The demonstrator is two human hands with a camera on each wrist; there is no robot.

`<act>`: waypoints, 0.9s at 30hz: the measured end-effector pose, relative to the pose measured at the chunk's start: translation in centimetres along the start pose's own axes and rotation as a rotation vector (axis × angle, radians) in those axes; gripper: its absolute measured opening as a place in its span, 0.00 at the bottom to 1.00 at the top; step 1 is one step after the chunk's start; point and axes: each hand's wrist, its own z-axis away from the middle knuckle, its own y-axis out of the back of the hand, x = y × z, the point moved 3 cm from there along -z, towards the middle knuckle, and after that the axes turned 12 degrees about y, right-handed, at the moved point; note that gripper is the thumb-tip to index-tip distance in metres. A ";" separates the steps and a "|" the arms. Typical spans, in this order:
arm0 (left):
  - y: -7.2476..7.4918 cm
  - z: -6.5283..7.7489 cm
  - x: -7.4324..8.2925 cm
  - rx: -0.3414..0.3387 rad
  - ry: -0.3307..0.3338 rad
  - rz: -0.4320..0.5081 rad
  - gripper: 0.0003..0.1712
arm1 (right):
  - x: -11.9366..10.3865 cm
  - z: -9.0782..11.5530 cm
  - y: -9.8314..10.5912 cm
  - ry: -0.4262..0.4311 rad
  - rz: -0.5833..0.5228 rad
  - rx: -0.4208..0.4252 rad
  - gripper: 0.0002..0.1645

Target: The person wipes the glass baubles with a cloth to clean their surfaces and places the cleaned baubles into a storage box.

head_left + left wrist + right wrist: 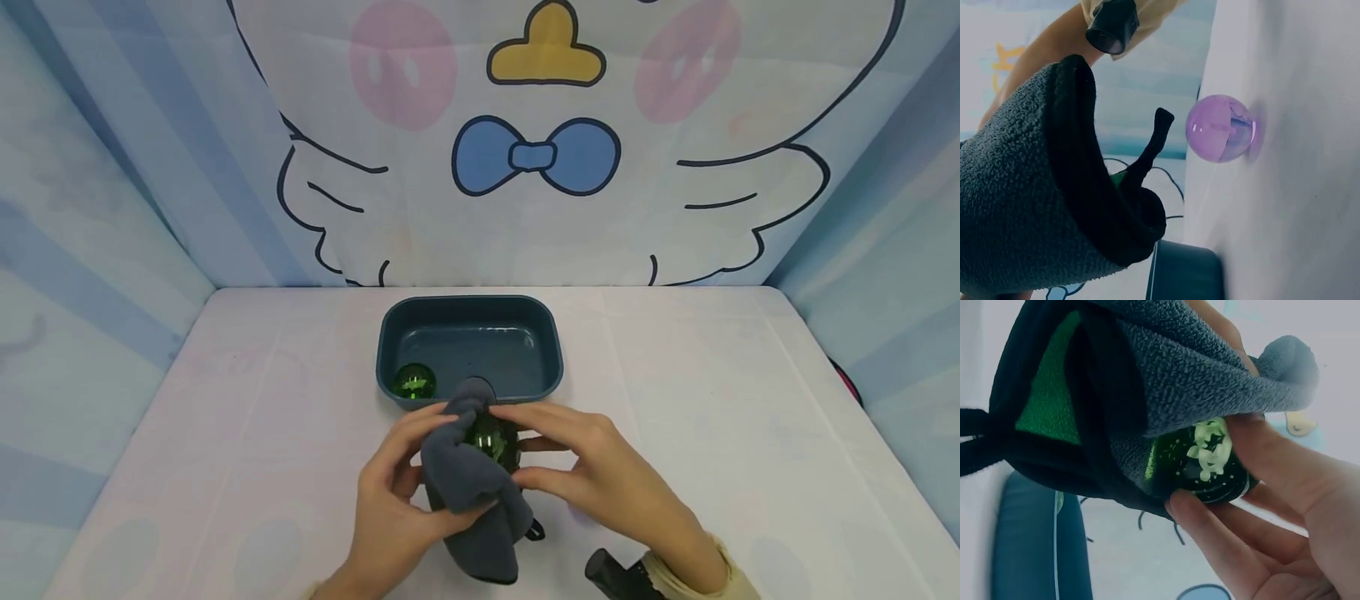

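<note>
Gripping grey cloth (468,475) in curled left hand (397,500), with thumb over near folds. Pinching green ball (495,439) between thumb and fingers of right hand (592,458), spread no wider than the ball. Ball partly wrapped in cloth; pale flower-like shape inside, per right wrist view. Dark edging and green lining at cloth's open end; dark loop (536,531) out to the right, below right thumb. In left wrist view, cloth edge apart from white tabletop (262,400). Overlap of cloth top with near rim of dark teal bin (487,354) in head view; cannot tell if touching. Inside bin, at near left corner: second green ball (415,381), with most of floor open to its right. Just behind bin: back edge of tabletop, against printed curtain (532,242). Wide room to either side. Under right hand, on tabletop: purple ball (1215,128).
</note>
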 end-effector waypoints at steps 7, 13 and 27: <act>0.0 0.0 0.0 -0.014 -0.059 -0.008 0.41 | 0.4 0.1 -0.1 -0.205 -0.045 -0.007 0.32; 0.0 0.0 0.2 -0.016 -0.034 -0.013 0.41 | 0.2 0.1 0.0 -0.208 -0.055 -0.027 0.32; 0.0 0.1 -0.1 -0.017 0.075 0.028 0.43 | -0.8 -0.2 0.0 0.076 0.132 -0.066 0.37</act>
